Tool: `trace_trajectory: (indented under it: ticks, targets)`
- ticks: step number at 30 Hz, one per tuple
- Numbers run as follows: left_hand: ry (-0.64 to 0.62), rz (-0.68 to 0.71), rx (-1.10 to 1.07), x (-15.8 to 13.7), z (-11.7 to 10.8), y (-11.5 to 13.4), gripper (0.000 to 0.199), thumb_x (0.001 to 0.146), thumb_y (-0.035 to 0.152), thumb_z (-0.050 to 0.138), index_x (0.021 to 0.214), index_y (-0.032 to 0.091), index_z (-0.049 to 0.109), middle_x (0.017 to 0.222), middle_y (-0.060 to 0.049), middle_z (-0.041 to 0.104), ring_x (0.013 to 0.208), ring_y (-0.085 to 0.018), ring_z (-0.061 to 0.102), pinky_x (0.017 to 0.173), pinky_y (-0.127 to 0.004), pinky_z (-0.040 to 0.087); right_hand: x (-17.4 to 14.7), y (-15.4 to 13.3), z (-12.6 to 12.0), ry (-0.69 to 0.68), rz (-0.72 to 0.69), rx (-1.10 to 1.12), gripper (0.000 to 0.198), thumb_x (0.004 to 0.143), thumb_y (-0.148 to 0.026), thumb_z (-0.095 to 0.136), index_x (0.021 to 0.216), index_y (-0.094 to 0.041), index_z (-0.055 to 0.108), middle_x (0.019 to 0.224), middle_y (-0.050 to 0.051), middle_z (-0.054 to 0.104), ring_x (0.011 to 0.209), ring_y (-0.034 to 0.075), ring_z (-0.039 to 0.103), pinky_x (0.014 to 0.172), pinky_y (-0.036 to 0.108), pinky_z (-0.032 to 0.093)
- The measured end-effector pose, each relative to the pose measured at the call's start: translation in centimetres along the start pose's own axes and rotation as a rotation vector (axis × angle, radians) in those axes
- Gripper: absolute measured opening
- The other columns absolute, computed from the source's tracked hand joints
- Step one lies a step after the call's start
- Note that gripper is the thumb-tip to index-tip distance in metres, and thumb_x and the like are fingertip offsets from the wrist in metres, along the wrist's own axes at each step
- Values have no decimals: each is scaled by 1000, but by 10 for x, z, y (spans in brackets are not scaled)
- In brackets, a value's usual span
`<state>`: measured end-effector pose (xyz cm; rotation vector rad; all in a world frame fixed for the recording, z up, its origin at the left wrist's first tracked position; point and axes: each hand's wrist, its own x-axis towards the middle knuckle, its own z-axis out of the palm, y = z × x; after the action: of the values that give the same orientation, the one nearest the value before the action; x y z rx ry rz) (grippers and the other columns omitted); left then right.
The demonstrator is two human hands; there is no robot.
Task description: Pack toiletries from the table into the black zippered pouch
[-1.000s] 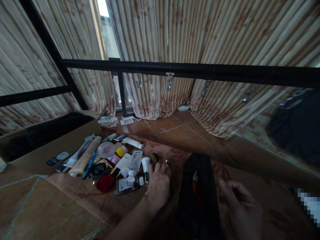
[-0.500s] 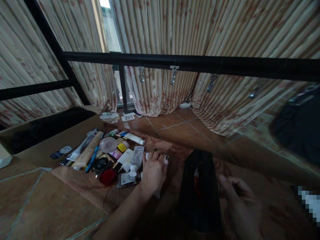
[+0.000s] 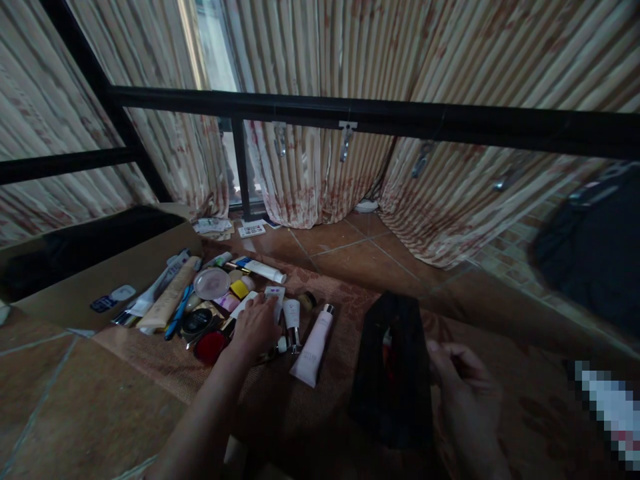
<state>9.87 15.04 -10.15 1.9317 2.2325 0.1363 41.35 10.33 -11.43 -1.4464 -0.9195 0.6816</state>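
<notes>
My left hand (image 3: 257, 327) reaches into a spread of cosmetics, its fingers bent over a small white tube (image 3: 276, 293) whose lower part they hide. Just right of it lie a white tube with a silver cap (image 3: 293, 320) and a pale pink squeeze tube (image 3: 315, 350). A small dark-lidded jar (image 3: 307, 300) sits behind them. My right hand (image 3: 465, 393) is closed at the right edge of a black pouch (image 3: 363, 393), thumb and fingers pinching it. The pouch stands with its mouth open, and something red (image 3: 390, 363) shows inside.
A cardboard box (image 3: 70, 307) holding dark material stands at left. Before it lie a beige tube (image 3: 173, 293), a black round compact (image 3: 197, 322) and a red round item (image 3: 210, 347) on a patterned mat (image 3: 160, 360). A black rail (image 3: 300, 107) crosses before striped curtains (image 3: 360, 53).
My left hand has moved left from the pink squeeze tube to the small white tube, leaving the pink one in plain sight. My right hand keeps hold of the pouch. The view has shifted slightly.
</notes>
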Motion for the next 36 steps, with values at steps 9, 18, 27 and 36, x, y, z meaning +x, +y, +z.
trace_trajectory:
  ticks: [9, 18, 27, 36]
  targets:
    - [39, 5, -33, 6, -3, -4, 47, 77, 10, 52, 124, 13, 59, 131, -19, 61, 119, -31, 60, 101, -42, 43, 0, -3, -1, 8, 4, -46, 36, 77, -49, 76, 68, -19, 59, 62, -3, 53, 56, 11, 45, 53, 23, 35]
    - [141, -70, -668, 7, -29, -22, 55, 72, 24, 52, 125, 11, 60, 104, -11, 71, 95, -28, 67, 81, -36, 52, 1, -6, 0, 5, -14, -38, 38, 76, -50, 76, 66, -18, 58, 59, -3, 52, 55, 11, 45, 52, 23, 35]
    - [-233, -37, -1832, -18, -17, 44, 20, 75, 30, 65, 79, 10, 65, 62, -4, 64, 47, -10, 51, 45, -20, 41, 0, -4, 1, -6, 2, -43, 37, 77, -50, 76, 67, -18, 58, 60, -4, 51, 56, 10, 45, 54, 23, 36]
    - [-431, 40, -1991, -30, 0, 71, 55, 90, 64, 47, 96, 12, 65, 68, -8, 69, 49, -12, 54, 49, -22, 43, 2, 0, 2, -6, 4, -16, 37, 78, -49, 74, 69, -19, 56, 61, -5, 52, 54, 10, 46, 52, 23, 36]
